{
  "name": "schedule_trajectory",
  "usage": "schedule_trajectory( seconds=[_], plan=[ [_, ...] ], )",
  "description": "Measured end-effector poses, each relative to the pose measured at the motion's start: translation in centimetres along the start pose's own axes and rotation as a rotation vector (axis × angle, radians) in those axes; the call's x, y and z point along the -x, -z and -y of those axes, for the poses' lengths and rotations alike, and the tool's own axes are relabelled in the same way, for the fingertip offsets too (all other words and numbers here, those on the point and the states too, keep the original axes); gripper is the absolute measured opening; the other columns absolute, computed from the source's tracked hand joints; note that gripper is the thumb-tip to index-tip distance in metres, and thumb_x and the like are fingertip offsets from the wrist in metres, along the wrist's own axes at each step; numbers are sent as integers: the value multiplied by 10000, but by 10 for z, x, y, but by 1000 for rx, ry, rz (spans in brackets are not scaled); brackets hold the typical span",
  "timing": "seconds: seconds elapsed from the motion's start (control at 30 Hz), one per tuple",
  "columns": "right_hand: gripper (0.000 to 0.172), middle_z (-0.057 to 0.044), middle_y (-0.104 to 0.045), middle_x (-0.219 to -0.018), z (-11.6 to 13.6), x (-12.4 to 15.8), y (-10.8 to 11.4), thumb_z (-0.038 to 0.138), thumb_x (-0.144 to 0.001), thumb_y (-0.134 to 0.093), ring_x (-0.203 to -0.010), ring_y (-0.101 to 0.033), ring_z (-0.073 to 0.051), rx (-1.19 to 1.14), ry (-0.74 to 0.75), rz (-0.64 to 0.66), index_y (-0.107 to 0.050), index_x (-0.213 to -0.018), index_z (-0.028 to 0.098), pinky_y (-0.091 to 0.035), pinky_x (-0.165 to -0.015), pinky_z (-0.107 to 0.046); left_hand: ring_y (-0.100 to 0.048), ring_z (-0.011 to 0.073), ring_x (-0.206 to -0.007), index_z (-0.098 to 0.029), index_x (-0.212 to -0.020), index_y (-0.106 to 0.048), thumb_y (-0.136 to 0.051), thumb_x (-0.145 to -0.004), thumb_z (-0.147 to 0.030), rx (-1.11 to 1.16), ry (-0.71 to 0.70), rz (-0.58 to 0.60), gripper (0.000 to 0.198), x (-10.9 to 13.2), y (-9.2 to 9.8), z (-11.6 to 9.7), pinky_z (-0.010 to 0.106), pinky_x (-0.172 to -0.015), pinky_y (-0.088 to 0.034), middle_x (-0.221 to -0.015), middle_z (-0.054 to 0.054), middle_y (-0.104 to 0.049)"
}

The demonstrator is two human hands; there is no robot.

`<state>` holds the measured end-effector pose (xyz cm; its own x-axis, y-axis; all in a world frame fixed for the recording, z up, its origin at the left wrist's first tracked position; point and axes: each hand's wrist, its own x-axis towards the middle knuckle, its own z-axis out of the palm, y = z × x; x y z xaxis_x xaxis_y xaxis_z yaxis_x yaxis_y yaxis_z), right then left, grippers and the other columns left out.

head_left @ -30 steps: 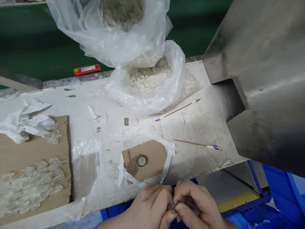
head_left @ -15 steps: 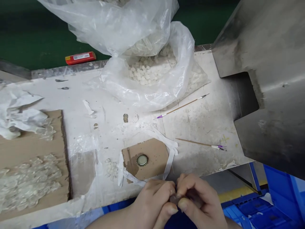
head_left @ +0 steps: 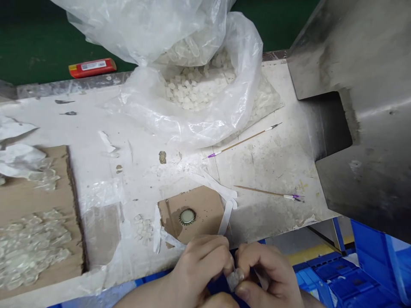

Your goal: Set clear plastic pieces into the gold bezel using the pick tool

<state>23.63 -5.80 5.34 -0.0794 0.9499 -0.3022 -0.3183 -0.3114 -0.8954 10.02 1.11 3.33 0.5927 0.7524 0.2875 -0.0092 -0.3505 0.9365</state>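
Observation:
A small clear piece (head_left: 235, 280), like soft plastic or silicone, sits between my two hands near the bottom edge. My right hand (head_left: 265, 273) pinches it between thumb and forefinger. The curled fingers of my left hand (head_left: 205, 267) touch its left side, while the left thumb lies lower and is partly cut off by the frame. Just beyond the hands, a cardboard piece (head_left: 205, 209) edged with white strips bears a metal bottle cap (head_left: 187, 217). Several small whitish pieces (head_left: 143, 229) lie left of the cardboard.
An open plastic bag (head_left: 180, 126) of white pieces stands at the back, beside a red lighter (head_left: 92, 67). Two thin sticks (head_left: 244, 142) with purple ends lie at right. Clear pieces (head_left: 32, 248) cover cardboard at left. A metal panel (head_left: 362, 179) bounds the right; blue crates (head_left: 372, 256) stand below.
The clear piece now shows more fully between my hands. My left thumb has dropped away from it, and the hands have parted slightly. The view has shifted a little to the right.

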Motion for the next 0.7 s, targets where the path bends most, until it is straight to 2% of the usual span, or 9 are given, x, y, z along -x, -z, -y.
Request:
schedule_trajectory(
  seconds=[0.13,0.23,0.3,0.4,0.47,0.7],
  plan=[
    [411,61,-428,-619,-3,1,0,552,-957,-618,-508,-365,-95,-90,-64,29,-453,-740,244,-307,-471,-238,-363,115,-371,-244,-734,-400,-304,-1109,-390,-15,-67,10,414,-1,4,-5,250,-371,-320,-512,-67,-388],
    [371,73,-398,-609,-8,0,-3,452,-947,-649,-466,-332,-80,-112,15,66,-414,-743,250,-277,-421,-210,-470,134,-411,-241,-754,-436,-264,-1116,-394,-59,-1,113,429,-2,8,-10,253,-440,-423,-522,-49,-460],
    [367,75,-393,-607,-12,1,-8,431,-946,-648,-448,-315,-73,-106,33,55,-398,-746,253,-258,-399,-201,-497,135,-421,-240,-763,-447,-245,-1117,-403,-66,20,140,439,-1,8,-11,249,-455,-441,-521,-45,-482],
    [429,74,-382,-600,-13,6,-16,536,-950,-619,-455,-296,-75,-55,-15,-125,-399,-719,248,-241,-409,-214,-409,121,-348,-243,-735,-439,-268,-1109,-372,-9,-43,-17,431,2,3,-7,245,-370,-362,-477,-62,-427],
    [469,76,-373,-591,-11,8,-21,596,-937,-611,-461,-284,-76,-33,-36,-201,-403,-704,245,-239,-413,-216,-392,118,-327,-243,-720,-442,-284,-1100,-342,13,-34,-27,423,4,0,-5,247,-353,-354,-463,-64,-421],
    [490,65,-404,-600,-5,7,-17,639,-951,-559,-479,-357,-87,-6,-91,-96,-377,-712,251,-297,-435,-218,-419,104,-334,-237,-708,-432,-286,-1102,-304,33,2,12,426,5,-2,-6,227,-365,-364,-457,-61,-427]
  ],
)
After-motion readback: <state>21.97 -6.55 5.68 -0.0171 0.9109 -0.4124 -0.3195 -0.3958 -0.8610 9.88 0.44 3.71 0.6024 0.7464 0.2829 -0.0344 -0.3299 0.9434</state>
